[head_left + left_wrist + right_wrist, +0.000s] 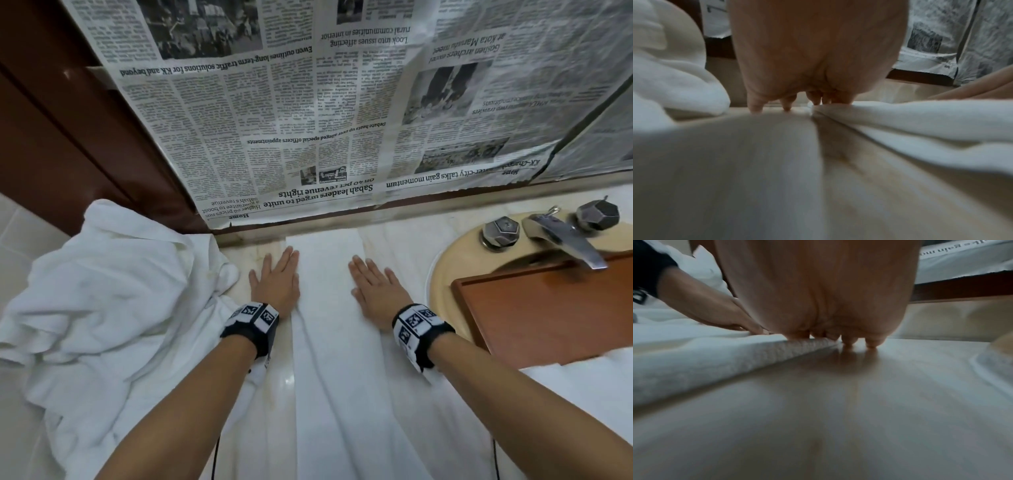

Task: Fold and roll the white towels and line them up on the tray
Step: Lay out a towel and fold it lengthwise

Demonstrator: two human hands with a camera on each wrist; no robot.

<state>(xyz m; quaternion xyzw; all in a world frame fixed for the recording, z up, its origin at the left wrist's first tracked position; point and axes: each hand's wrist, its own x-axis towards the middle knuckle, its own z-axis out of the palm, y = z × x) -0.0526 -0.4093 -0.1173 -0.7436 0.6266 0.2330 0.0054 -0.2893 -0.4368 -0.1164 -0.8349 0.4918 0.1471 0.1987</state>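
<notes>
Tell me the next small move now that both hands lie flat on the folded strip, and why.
Probably start the roll from the far end. The folded towel already lies as a long narrow strip on the counter, with the left hand and right hand pressing its two edges flat near that end. The wooden tray over the sink looks bare in its visible part.

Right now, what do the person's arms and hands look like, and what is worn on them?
Both forearms are bare, with no sleeves. The left hand and the right hand wear no gloves, and no rings show. Each wrist carries a black band with white blocks printed with black square marker patterns: the left wristband and the right wristband. A thin black cable hangs below each forearm.
</notes>
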